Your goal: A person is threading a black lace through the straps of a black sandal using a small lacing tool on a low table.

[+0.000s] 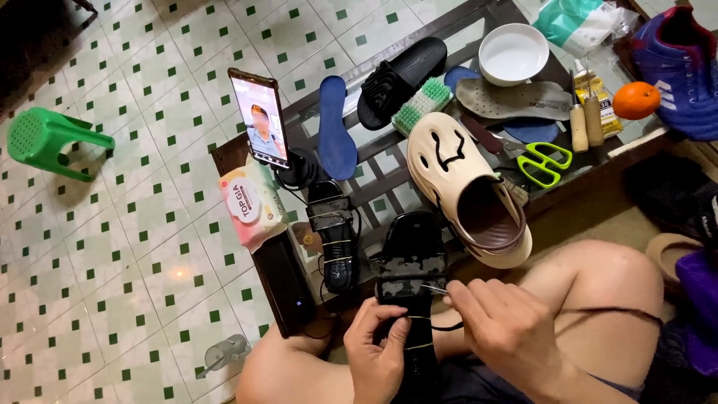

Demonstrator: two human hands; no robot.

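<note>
Black sandal [410,280] lies on my lap, its long axis running straight away from me toward the glass table [389,179]. My left hand [378,355] clamps its near end from the left. My right hand [508,329] pinches a needle [432,287] at the strap, dark thread [598,313] trailing right over my knee. On the table, the white bowl [513,52] looks empty.

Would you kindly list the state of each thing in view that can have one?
Black sandal: held by the left hand, being stitched.
Needle: pinched in the right hand fingers, thread attached.
Phone: propped upright, screen on.
White bowl: upright, empty.
Green scissors: closed, lying flat.
Green stool: tipped on its side.
</note>
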